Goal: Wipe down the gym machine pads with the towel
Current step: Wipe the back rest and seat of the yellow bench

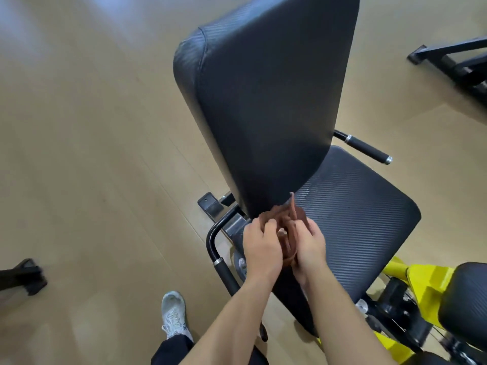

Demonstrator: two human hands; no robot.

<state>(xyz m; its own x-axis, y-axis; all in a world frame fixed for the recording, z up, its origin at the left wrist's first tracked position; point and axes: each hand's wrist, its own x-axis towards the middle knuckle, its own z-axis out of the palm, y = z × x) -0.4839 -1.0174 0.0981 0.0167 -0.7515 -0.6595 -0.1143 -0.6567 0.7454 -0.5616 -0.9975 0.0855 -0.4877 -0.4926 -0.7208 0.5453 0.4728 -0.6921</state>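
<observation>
Both hands meet low at the join of back pad and seat pad. Left hand grips the bunched brown towel with curled fingers; right hand clutches its other side. Towel tip rises by the back pad's lower edge; contact unclear. Grey shoe on wood floor.

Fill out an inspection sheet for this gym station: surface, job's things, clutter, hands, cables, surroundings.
Surface: black ribbed seat pad and back pad; no marks visible.
Job's things: brown towel, bunched up near where the two pads meet.
Clutter: nothing seen.
Hands: left hand and right hand both grip the towel.
Cables: nothing clearly seen.
Surroundings: wooden floor, yellow frame, side handle, another machine's base, white shoe.
</observation>
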